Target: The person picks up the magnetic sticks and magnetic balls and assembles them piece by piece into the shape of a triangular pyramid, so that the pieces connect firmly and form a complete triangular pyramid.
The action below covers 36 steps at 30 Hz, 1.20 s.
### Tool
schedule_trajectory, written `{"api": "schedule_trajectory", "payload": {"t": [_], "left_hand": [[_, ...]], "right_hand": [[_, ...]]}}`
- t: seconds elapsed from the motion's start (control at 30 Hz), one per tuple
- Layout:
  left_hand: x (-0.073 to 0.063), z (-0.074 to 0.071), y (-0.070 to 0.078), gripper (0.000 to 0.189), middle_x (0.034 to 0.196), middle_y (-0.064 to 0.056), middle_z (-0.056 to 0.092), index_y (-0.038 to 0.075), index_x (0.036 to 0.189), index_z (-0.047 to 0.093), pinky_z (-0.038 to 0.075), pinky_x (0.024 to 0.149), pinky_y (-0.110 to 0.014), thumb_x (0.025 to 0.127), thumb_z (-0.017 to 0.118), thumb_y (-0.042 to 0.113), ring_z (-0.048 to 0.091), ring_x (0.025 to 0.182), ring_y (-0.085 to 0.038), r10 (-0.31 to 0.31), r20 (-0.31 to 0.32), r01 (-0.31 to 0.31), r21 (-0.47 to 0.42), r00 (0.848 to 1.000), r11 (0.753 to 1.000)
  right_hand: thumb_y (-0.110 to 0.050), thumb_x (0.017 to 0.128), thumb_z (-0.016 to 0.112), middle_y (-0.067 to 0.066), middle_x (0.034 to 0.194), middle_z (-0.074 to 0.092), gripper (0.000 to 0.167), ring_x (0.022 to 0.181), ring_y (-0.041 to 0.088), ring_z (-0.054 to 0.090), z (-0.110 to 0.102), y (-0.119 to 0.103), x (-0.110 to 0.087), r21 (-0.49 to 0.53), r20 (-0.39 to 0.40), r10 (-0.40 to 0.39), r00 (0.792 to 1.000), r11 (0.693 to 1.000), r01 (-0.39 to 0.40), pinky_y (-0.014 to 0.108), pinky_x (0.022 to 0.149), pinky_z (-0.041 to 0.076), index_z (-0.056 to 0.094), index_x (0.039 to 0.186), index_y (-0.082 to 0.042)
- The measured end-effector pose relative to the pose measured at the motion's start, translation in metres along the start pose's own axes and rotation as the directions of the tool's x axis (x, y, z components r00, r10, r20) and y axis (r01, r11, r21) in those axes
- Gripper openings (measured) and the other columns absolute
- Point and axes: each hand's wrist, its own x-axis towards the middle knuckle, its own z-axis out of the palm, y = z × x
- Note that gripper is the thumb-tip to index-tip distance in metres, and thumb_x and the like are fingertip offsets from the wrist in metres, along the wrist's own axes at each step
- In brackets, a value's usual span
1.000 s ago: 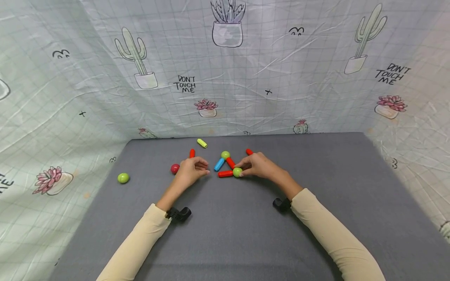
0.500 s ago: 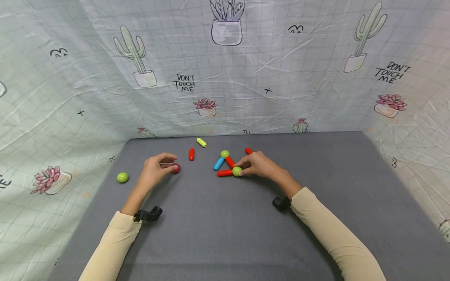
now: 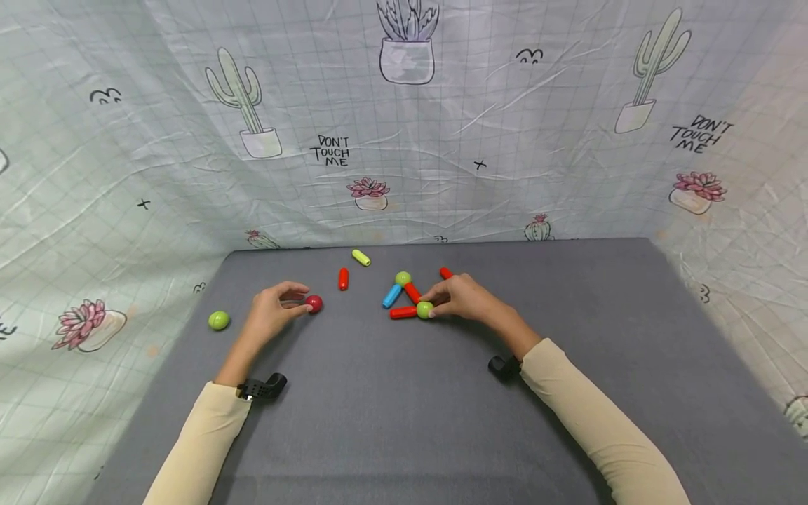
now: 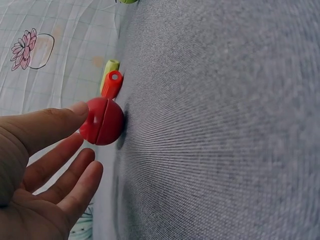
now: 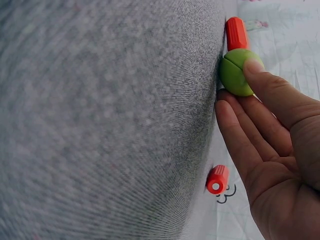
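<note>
My left hand (image 3: pixel 268 312) is at a red ball (image 3: pixel 313 304) on the grey tabletop, thumb and a finger at its near-left side. Up close in the left wrist view, the thumb lies against this red ball (image 4: pixel 102 121), which has a groove round it; the other fingers are spread below. My right hand (image 3: pixel 463 298) pinches a green ball (image 3: pixel 425 310), its thumb pressed on the ball's face in the right wrist view. A red stick (image 3: pixel 403 313) meets that ball from the left. Another red stick (image 3: pixel 412 293) slants from it toward a second green ball (image 3: pixel 403 278), beside a blue stick (image 3: pixel 391 296).
A loose red stick (image 3: pixel 344 279) and a yellow-green stick (image 3: pixel 361 257) lie at the back. One more red stick (image 3: pixel 446 273) is partly hidden behind the right hand. Far left sits a green ball (image 3: pixel 219 320). A patterned curtain (image 3: pixel 442 140) borders the table.
My left hand has moved left, from beside the joined sticks to the red ball, uncovering the loose red stick. The right hand stays on its green ball.
</note>
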Motion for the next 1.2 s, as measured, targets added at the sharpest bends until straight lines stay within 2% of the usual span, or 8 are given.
{"api": "schedule_trajectory", "payload": {"t": [0.37, 0.53, 0.63, 0.8, 1.2], "left_hand": [[0.0031, 0.0037, -0.0013, 0.040, 0.117, -0.025, 0.071, -0.004, 0.121, 0.068, 0.059, 0.085, -0.041, 0.085, 0.083, 0.004, 0.070, 0.107, -0.039, 0.006, 0.009, -0.006, -0.029, 1.000, 1.000], [0.0019, 0.0040, 0.0016, 0.040, 0.117, -0.025, 0.071, -0.004, 0.122, 0.068, 0.060, 0.077, -0.030, 0.085, 0.082, 0.004, 0.070, 0.107, -0.039, -0.013, 0.025, 0.014, -0.039, 1.000, 0.999], [0.0018, 0.0045, 0.0021, 0.040, 0.117, -0.024, 0.071, -0.003, 0.122, 0.068, 0.058, 0.074, -0.024, 0.086, 0.082, 0.006, 0.070, 0.108, -0.038, -0.013, 0.029, 0.013, -0.013, 0.999, 1.000], [0.0028, 0.0061, 0.0016, 0.039, 0.114, -0.022, 0.073, 0.000, 0.121, 0.070, 0.054, 0.072, -0.025, 0.085, 0.083, 0.009, 0.070, 0.107, -0.037, -0.010, 0.026, 0.009, 0.024, 1.000, 1.000], [0.0039, 0.0101, 0.0025, 0.037, 0.111, -0.024, 0.073, -0.002, 0.118, 0.070, 0.053, 0.069, -0.017, 0.085, 0.083, 0.006, 0.072, 0.103, -0.035, -0.044, 0.052, 0.045, -0.022, 0.998, 0.999]], "right_hand": [[-0.013, 0.084, 0.083, 0.005, 0.113, 0.076, 0.035, 0.098, 0.012, 0.073, 0.0000, -0.0002, -0.0004, 0.002, -0.005, -0.016, 1.000, 1.000, 0.016, 0.022, 0.078, 0.058, 0.077, 0.118, -0.009], [-0.012, 0.083, 0.084, 0.006, 0.112, 0.076, 0.035, 0.099, 0.014, 0.074, -0.0006, -0.0003, -0.0013, 0.002, -0.013, -0.036, 0.999, 0.999, 0.036, 0.022, 0.078, 0.058, 0.077, 0.118, -0.009], [-0.012, 0.083, 0.084, 0.005, 0.112, 0.076, 0.035, 0.099, 0.014, 0.074, -0.0004, 0.0000, -0.0009, 0.002, -0.014, -0.035, 0.999, 0.999, 0.035, 0.022, 0.078, 0.058, 0.077, 0.117, -0.009], [-0.013, 0.083, 0.084, 0.004, 0.111, 0.077, 0.034, 0.099, 0.013, 0.074, -0.0008, -0.0011, -0.0012, -0.004, -0.013, -0.031, 0.999, 1.000, 0.031, 0.022, 0.077, 0.058, 0.078, 0.117, -0.010], [-0.010, 0.084, 0.084, 0.004, 0.112, 0.076, 0.035, 0.101, 0.015, 0.073, -0.0018, 0.0008, -0.0011, 0.069, 0.010, -0.006, 1.000, 0.998, 0.006, 0.023, 0.081, 0.058, 0.076, 0.118, -0.010]]}}
